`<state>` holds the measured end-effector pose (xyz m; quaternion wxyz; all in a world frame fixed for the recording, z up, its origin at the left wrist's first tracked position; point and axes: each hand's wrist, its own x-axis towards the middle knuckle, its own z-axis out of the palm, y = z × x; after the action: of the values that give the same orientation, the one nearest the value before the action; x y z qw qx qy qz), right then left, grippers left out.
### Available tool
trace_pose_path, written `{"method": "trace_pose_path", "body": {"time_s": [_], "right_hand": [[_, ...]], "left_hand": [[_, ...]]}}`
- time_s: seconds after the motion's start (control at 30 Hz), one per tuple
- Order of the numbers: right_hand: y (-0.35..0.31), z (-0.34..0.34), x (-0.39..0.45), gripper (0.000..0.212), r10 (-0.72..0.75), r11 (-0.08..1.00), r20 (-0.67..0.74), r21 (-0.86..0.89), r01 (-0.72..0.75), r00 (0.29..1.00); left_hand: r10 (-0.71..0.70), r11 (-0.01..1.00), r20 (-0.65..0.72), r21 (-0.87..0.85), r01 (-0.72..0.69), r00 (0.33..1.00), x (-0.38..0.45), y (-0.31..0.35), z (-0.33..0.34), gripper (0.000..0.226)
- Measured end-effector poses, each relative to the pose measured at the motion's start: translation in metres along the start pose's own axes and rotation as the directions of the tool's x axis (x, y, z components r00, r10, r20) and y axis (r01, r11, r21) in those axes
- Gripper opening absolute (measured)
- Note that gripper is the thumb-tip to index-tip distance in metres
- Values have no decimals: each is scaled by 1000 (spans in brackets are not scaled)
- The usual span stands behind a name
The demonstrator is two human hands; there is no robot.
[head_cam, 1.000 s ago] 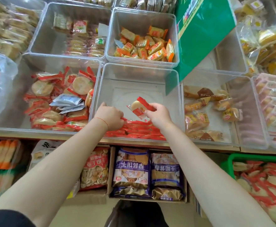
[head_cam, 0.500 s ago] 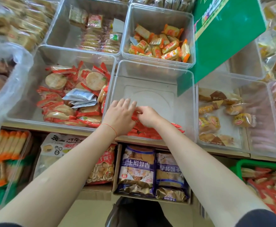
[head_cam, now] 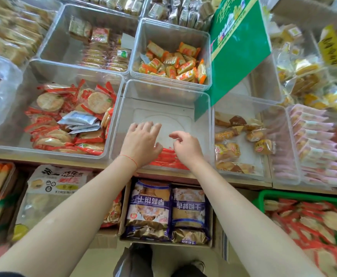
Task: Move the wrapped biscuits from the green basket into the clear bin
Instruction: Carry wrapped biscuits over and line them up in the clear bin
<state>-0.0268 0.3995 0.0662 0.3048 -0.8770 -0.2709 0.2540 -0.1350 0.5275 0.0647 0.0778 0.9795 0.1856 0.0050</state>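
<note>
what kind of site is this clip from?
Most likely a snack shop's loose-goods display. Rows of clear bins hold individually wrapped biscuits and small cakes, sealed retail biscuit bags sit in a carton below, and a green basket of restock stands nearby.

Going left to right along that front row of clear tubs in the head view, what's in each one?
Round red-wrapped crackers → clear bin with both hands over a few red biscuit packs → small brown buns → pink-wrapped packs.

Right hand (head_cam: 185,146) no longer holds the red-wrapped biscuit, now among the packets (head_cam: 167,159) in the clear bin (head_cam: 163,92); both hands parted, empty.
</note>
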Motion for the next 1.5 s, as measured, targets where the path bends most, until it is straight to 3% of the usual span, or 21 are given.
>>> {"method": "trace_pose_path", "body": {"time_s": [0.1,0.27,0.4,0.5,0.6,0.83,0.93,1.1,1.23,1.37,1.43,1.5], "right_hand": [[22,-30,-33,26,-12,994,-175,101,30,985],[96,-88,-84,22,107,977,-251,207,-54,962],[194,-133,-120,21,194,969,-249,201,-145,949],[285,-163,-147,18,298,950,-170,154,-273,939],[376,-188,-169,15,353,936,-3,-10,-353,936],[516,-244,-207,24,497,857,180,-253,-448,849],[535,-258,-213,18,504,818,350,-489,-305,790],[543,-267,-214,49,509,780,553,-621,-80,660],[546,-274,-215,33,417,831,586,-556,-30,695],[547,-290,-214,40,330,943,506,-219,-251,797],[542,-298,-213,46,308,948,411,-63,-310,858],[536,-306,-210,37,304,943,327,32,-332,895]], "left_hand": [[-40,983,-197,-185,3,980,-2,55,-9,32],[-102,936,-21,-341,89,995,-4,167,-2,26],[-93,891,72,-440,115,993,-16,270,30,23],[-29,887,265,-438,147,964,-23,352,68,23],[-13,871,456,-432,233,890,-26,422,110,27],[-26,828,660,-406,386,751,-31,531,180,20],[-56,822,697,-374,429,715,-35,553,192,21],[-92,791,776,-323,519,624,-44,574,196,15],[-110,739,799,-332,586,591,-46,585,192,21],[-148,613,812,-373,697,565,-42,589,191,21],[-218,559,777,-396,728,590,-41,593,190,16],[-278,557,677,-464,689,681,-42,596,189,40]]}}
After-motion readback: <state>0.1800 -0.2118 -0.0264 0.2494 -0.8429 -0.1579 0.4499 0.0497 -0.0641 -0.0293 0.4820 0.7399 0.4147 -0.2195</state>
